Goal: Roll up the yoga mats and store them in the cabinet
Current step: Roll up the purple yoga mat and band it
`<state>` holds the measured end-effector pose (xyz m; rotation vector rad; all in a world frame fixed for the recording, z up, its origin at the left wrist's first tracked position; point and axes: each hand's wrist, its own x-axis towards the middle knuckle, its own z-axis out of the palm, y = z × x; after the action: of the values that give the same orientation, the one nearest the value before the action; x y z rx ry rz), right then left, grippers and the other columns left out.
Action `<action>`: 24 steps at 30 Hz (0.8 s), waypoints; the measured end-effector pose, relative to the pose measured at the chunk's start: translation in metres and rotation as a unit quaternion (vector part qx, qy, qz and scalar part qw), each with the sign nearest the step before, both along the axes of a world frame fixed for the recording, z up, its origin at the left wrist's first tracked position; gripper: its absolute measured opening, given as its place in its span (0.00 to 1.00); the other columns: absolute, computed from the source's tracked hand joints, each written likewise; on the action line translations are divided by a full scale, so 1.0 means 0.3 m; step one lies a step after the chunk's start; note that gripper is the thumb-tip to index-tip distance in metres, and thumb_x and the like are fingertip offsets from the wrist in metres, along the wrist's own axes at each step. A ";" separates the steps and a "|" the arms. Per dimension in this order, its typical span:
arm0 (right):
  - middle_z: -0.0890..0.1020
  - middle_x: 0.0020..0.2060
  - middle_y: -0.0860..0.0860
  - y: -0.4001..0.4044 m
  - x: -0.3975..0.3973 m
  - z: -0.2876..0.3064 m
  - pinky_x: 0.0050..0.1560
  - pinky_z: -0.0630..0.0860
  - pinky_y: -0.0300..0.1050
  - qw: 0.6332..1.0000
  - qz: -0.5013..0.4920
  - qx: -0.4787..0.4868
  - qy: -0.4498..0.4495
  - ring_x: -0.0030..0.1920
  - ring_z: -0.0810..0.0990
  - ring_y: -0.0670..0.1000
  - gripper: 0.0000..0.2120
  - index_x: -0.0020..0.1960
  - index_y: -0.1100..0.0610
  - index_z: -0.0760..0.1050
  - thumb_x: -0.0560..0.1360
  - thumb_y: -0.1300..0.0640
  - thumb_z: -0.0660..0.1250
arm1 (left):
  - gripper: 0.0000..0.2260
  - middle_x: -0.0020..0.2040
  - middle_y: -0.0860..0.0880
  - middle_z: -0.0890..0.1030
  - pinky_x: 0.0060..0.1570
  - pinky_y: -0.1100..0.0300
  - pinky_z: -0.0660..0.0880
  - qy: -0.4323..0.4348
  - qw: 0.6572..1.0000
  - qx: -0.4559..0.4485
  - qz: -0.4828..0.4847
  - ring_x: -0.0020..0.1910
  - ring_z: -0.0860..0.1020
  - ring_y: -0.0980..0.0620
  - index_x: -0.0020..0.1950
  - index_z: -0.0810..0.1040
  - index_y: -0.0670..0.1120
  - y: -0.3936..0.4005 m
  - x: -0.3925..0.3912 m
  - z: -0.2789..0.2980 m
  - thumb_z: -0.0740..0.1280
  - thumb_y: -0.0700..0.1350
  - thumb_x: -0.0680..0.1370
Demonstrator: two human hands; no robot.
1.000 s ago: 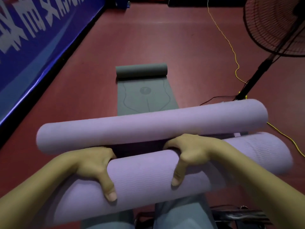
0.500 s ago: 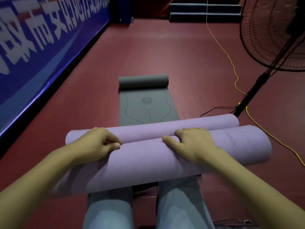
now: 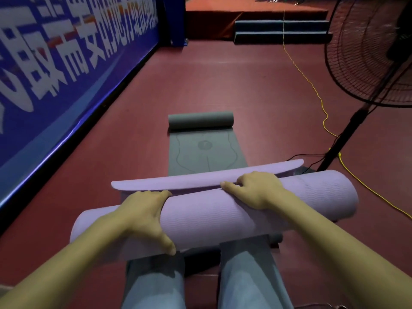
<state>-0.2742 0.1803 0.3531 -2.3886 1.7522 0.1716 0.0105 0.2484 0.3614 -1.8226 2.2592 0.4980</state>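
Observation:
A thick purple yoga mat roll [image 3: 223, 215] lies across my thighs. My left hand [image 3: 145, 216] wraps over its left part, fingers curled over the far side and thumb on the near side. My right hand [image 3: 254, 190] grips the top of the roll, its fingers curled at the seam under the mat's loose end flap [image 3: 200, 179], which sticks out beyond the roll. A grey yoga mat [image 3: 205, 152] lies flat on the floor ahead, its far end rolled up [image 3: 200, 120]. No cabinet is in view.
A blue banner wall [image 3: 55, 74] runs along the left. A black standing fan [image 3: 374, 54] stands at the right, with yellow [image 3: 312, 90] and black cables on the red floor [image 3: 223, 81]. Grey steps [image 3: 281, 32] and a raised platform lie at the far end.
The far purple roll has shrunk to a thin flap as the mat wound onto the near roll. Both hands shifted on top of the roll, and the view tilted up.

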 end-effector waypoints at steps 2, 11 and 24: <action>0.83 0.59 0.56 0.000 0.001 0.017 0.54 0.72 0.51 0.999 -0.005 0.047 0.020 0.58 0.79 0.58 0.37 0.52 0.53 0.82 0.77 0.26 0.46 | 0.45 0.52 0.63 0.80 0.53 0.58 0.77 0.009 1.000 0.017 -0.015 0.51 0.78 0.59 0.59 0.75 0.61 0.003 0.006 0.018 0.76 0.75 0.45; 0.75 0.71 0.57 0.070 -0.039 -0.003 0.68 0.68 0.49 0.972 -0.032 0.230 0.015 0.69 0.74 0.57 0.42 0.70 0.56 0.76 0.76 0.24 0.49 | 0.41 0.49 0.66 0.83 0.54 0.60 0.79 0.067 0.985 0.158 -0.033 0.49 0.80 0.64 0.57 0.80 0.62 0.068 -0.003 0.044 0.81 0.69 0.46; 0.76 0.65 0.46 0.108 0.006 -0.025 0.63 0.69 0.52 0.999 -0.022 -0.049 -0.006 0.66 0.72 0.52 0.31 0.63 0.47 0.71 0.78 0.33 0.39 | 0.35 0.59 0.59 0.84 0.65 0.54 0.76 0.277 0.952 0.100 0.084 0.59 0.81 0.61 0.64 0.82 0.51 -0.100 0.135 -0.039 0.81 0.64 0.59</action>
<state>-0.2724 0.2126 0.3456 -2.4100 1.8482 0.0665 0.0511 0.2185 0.3497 -1.9540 2.2563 1.3673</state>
